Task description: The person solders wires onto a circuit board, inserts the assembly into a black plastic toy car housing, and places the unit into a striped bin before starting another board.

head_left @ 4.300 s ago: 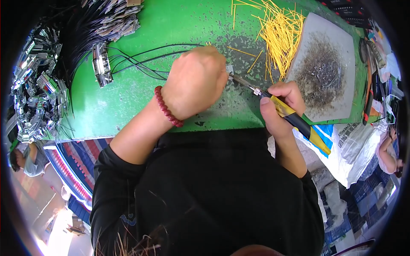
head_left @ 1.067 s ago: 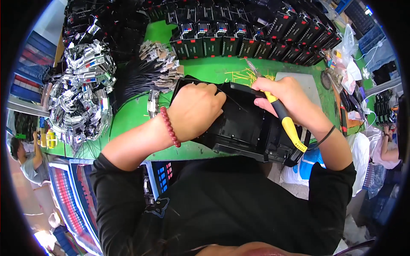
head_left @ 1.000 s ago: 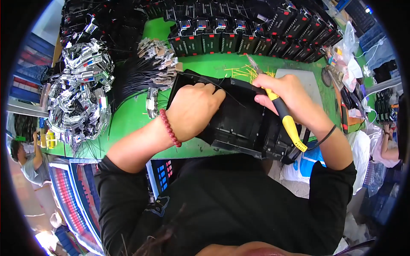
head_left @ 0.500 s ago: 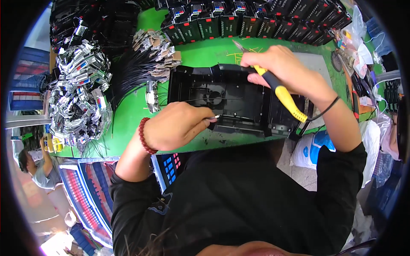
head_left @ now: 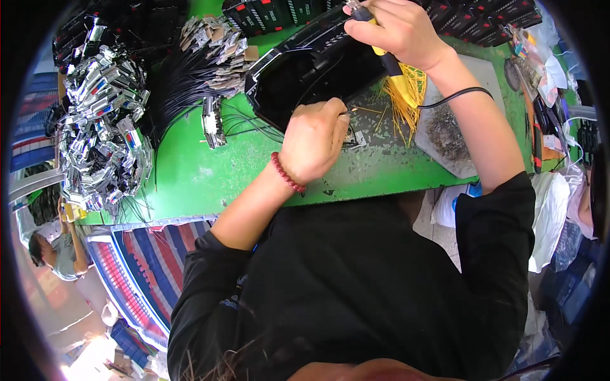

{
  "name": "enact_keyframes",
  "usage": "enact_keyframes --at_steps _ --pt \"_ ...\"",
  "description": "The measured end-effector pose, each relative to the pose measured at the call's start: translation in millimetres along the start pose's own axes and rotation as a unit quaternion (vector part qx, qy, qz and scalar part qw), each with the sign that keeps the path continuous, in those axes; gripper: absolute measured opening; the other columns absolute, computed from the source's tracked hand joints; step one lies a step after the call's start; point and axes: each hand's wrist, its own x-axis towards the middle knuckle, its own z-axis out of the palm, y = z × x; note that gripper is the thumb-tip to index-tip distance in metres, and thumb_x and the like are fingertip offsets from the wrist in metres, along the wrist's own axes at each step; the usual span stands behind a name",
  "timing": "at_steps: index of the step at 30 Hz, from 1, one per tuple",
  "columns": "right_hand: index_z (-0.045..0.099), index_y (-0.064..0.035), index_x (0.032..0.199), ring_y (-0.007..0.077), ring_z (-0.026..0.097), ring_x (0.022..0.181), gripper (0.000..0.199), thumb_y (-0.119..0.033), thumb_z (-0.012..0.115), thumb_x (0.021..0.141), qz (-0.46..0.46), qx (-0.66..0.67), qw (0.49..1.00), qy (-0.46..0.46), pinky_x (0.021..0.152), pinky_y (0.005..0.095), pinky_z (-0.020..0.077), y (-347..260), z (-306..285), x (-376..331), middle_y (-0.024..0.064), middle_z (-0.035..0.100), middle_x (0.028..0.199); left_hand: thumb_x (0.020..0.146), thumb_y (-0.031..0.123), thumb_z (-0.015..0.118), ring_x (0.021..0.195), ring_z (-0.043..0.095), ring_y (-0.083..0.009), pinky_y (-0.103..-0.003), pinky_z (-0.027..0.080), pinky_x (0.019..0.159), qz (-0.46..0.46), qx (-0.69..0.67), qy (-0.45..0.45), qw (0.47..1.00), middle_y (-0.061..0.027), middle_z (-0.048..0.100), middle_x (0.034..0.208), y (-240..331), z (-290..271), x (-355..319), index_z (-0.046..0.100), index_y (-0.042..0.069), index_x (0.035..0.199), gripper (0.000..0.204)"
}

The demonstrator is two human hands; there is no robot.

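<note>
A yellow-and-black soldering iron with a slim handle [head_left: 398, 79] is clamped in the right hand [head_left: 403, 32], at the far side of the scene, and its black cord [head_left: 454, 96] is draped over the right forearm. A large, hollow black plastic shell [head_left: 273, 89] is tilted above the far middle of the green, worn tabletop [head_left: 190, 181]; whether it is also gripped by the right hand cannot be told. The left hand [head_left: 318, 140] is placed at the shell's near edge, its fingers drawn together; what is pinched between them cannot be told. The left wrist is ringed by 1 red beaded bracelet [head_left: 287, 173].

To the left of the shell, 1 silver rectangular metal module with dark wires [head_left: 213, 124] is set on the tabletop. Farther left, a tall heap of shiny silver modules [head_left: 105, 127] is seen, with a bundle of black wires [head_left: 184, 79] beyond. On the right, loose thin yellow sticks [head_left: 405, 120] are strewn beside a pale grey, dark-stained board [head_left: 489, 82].
</note>
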Motion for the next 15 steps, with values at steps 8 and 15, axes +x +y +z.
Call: enact_keyframes --at_steps 8,15 --pt "0.062 -0.0088 0.098 0.0297 0.065 0.073 0.024 -0.004 0.073 0.078 0.201 -0.021 0.965 -0.169 0.060 0.0361 0.0499 -39.5 -29.5 7.4 0.0132 0.065 0.082 0.092 0.014 0.055 0.079 0.062 -0.0333 -0.044 0.046 0.070 -0.024 0.039 -0.007 0.999 -0.0142 0.064 0.080 -6.6 19.0 2.8 0.061 0.003 0.091 0.012" --pt "0.061 -0.0023 0.108 0.0118 0.066 0.071 0.033 0.004 0.074 0.078 0.680 0.211 0.702 -0.007 0.064 0.0230 0.0527 -179.5 -41.4 -10.4 0.0089 0.068 0.085 0.087 0.012 0.060 0.077 0.062 -0.0333 -0.042 0.046 0.071 -0.020 0.059 -0.062 0.996 -0.0141 0.064 0.081 1.5 15.1 -1.8 0.062 0.004 0.091 0.009"
